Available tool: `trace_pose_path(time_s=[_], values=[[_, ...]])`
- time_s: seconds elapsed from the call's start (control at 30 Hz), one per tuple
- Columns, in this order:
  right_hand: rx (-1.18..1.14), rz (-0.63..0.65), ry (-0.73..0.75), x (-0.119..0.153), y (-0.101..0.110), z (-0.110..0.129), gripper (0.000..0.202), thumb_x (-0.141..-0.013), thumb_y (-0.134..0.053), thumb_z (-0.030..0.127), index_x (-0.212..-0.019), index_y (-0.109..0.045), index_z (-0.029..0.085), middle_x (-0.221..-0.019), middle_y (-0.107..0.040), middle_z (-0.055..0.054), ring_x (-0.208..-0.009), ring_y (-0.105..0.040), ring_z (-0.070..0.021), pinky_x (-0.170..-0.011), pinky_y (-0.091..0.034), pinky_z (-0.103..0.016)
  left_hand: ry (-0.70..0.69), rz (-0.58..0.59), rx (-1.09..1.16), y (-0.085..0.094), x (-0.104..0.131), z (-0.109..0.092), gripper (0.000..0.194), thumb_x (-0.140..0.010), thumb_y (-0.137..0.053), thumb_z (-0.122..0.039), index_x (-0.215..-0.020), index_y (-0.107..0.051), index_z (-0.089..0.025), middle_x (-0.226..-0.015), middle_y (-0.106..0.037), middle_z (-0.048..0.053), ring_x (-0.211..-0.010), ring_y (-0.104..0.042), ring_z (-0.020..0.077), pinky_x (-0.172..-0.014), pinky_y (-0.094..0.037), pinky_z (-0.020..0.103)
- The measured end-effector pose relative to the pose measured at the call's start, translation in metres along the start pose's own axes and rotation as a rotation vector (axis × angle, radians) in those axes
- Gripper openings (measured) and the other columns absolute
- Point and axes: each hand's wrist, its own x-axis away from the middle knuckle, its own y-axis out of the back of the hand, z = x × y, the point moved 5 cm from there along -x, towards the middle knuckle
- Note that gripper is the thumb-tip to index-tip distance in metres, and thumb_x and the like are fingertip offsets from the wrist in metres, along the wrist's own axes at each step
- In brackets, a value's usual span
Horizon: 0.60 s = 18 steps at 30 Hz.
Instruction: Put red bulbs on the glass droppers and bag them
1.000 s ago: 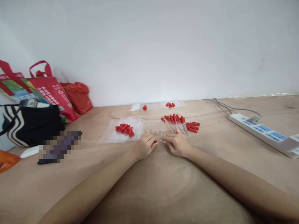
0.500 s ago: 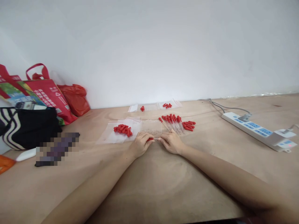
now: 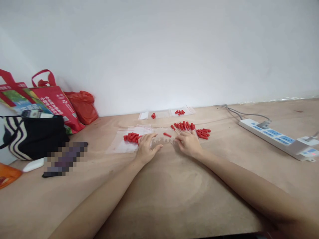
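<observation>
My left hand (image 3: 146,149) is open, thumb apart from the fingers, beside a pile of red rubber bulbs (image 3: 132,137) on a clear zip bag (image 3: 116,144). My right hand (image 3: 190,144) is closed, fingertips pinching what looks like the thin tube of a dropper; its red bulb (image 3: 167,134) points up and left, between the hands. Beneath it, several glass tubes (image 3: 159,140) lie in a row on clear plastic. Behind my right hand, droppers with red bulbs (image 3: 184,125) are fanned out side by side. Loose red bulbs (image 3: 203,133) lie just right of them.
Farther back are clear bags with a few red bulbs (image 3: 179,112). A white power strip (image 3: 274,135) with a grey cable lies at the right. Red shopping bags (image 3: 58,103), a black striped bag (image 3: 37,134) and a blurred-out dark object (image 3: 66,159) are at the left.
My hands were together at a red bulb and tube; now they are apart. The left hand has let go and opened, and the bulb now shows on the right hand's side.
</observation>
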Motion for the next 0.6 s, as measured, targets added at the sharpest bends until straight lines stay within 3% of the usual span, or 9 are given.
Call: trace_pose_path(time_s=[0.1, 0.2, 0.47, 0.6], values=[[0.002, -0.006, -0.324, -0.019, -0.006, -0.023, 0.025, -0.083, -0.039, 0.029, -0.089, -0.06, 0.018, -0.083, -0.064, -0.007, -0.083, -0.053, -0.0198, -0.077, -0.023, -0.033, 0.139, -0.054, -0.044, 0.003, -0.001, 0.009, 0.039, -0.068, -0.065, -0.025, -0.102, -0.05, -0.016, -0.095, -0.06, 0.007, -0.092, -0.052, 0.0232, -0.081, -0.037, 0.038], [0.046, 0.047, -0.479, -0.033, -0.018, -0.032, 0.027, -0.082, -0.039, 0.031, -0.094, -0.058, 0.015, -0.082, -0.065, -0.009, -0.082, -0.056, -0.0215, -0.079, -0.023, -0.035, 0.17, -0.037, -0.059, 0.0, 0.0, 0.012, 0.035, -0.067, -0.064, -0.022, -0.1, -0.051, -0.016, -0.095, -0.06, 0.007, -0.092, -0.051, 0.0235, -0.081, -0.037, 0.038], [0.066, 0.168, -0.53, -0.038, -0.027, -0.032, 0.026, -0.08, -0.038, 0.03, -0.087, -0.059, 0.015, -0.085, -0.065, -0.013, -0.085, -0.057, -0.0247, -0.076, -0.026, -0.036, 0.168, -0.004, -0.076, -0.002, 0.0, 0.01, 0.027, -0.07, -0.061, -0.023, -0.096, -0.053, -0.018, -0.096, -0.06, 0.007, -0.094, -0.051, 0.0245, -0.081, -0.035, 0.038], [0.069, 0.146, -0.538, -0.037, -0.026, -0.031, 0.03, -0.079, -0.041, 0.034, -0.094, -0.056, 0.013, -0.084, -0.065, -0.013, -0.085, -0.057, -0.0251, -0.077, -0.026, -0.037, 0.209, -0.039, -0.142, 0.0, -0.001, 0.012, 0.026, -0.07, -0.061, -0.026, -0.095, -0.056, -0.019, -0.094, -0.06, 0.007, -0.093, -0.05, 0.0257, -0.081, -0.033, 0.04]])
